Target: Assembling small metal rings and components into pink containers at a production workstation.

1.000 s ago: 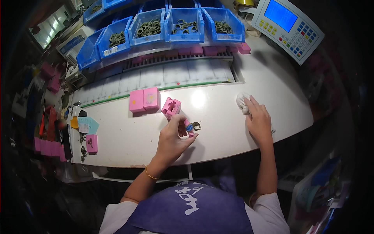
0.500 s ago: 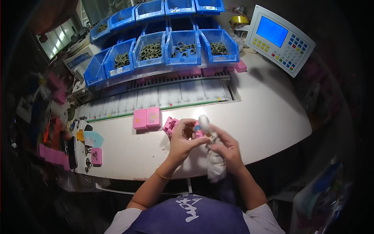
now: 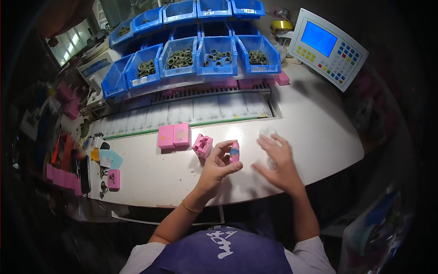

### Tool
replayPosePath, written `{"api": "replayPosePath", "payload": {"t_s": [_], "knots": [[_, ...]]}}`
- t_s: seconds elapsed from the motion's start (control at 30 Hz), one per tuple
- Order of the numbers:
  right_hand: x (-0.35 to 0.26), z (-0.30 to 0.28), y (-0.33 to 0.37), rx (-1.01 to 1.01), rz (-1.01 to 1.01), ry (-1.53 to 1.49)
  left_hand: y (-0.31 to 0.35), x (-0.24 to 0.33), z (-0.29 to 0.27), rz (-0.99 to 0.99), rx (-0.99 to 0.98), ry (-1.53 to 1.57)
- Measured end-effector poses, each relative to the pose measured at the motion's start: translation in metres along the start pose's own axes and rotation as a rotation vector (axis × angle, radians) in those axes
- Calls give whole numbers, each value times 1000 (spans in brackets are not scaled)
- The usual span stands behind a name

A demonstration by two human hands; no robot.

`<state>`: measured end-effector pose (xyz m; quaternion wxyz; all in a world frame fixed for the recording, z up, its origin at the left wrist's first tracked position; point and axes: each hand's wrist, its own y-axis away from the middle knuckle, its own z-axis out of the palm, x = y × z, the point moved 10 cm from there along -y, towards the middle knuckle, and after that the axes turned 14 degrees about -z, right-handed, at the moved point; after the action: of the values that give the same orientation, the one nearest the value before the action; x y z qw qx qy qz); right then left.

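Observation:
My left hand (image 3: 218, 165) pinches a small pink block (image 3: 235, 156) with a blue band round it, held upright above the table. My right hand (image 3: 282, 162) is open, its fingers spread and slightly blurred, just in front of a white cloth pouch (image 3: 266, 131) on the table. The fingers hide part of the pouch. Left of my left hand sits a pink mould piece (image 3: 202, 146) with a notched cavity. Two closed pink blocks (image 3: 174, 136) stand side by side farther left.
Blue bins (image 3: 180, 57) of greenish ring-shaped pieces rise at the back. In front of them runs a pale panel (image 3: 191, 113) with a green edge. A control box (image 3: 326, 50) with a blue screen stands back right. Small rings and a pink block (image 3: 113, 180) lie at the left edge.
My right hand has let go of the white cloth pouch, which now rests on the table, and has moved right, away from my left hand. The left hand still holds the pink block.

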<state>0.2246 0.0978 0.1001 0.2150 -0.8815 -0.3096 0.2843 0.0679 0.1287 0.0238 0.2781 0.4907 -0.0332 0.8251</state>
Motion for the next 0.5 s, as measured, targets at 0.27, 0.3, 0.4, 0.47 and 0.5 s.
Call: {"api": "replayPosePath", "payload": {"t_s": [0.27,0.3,0.4,0.47,0.5], "knots": [[-41,26,-20,74,-140,-87,19,-13,1,-84,29,25],[-42,25,-19,90,-137,-71,22,-10,2,-86,32,27],[-38,27,-21,135,-125,-135,38,33,-10,176,318,-682],[-19,34,-23,139,5,-223,49,74,-43,416,607,-820],[-4,41,-23,143,137,-311,48,92,-57,404,733,-894]]}}
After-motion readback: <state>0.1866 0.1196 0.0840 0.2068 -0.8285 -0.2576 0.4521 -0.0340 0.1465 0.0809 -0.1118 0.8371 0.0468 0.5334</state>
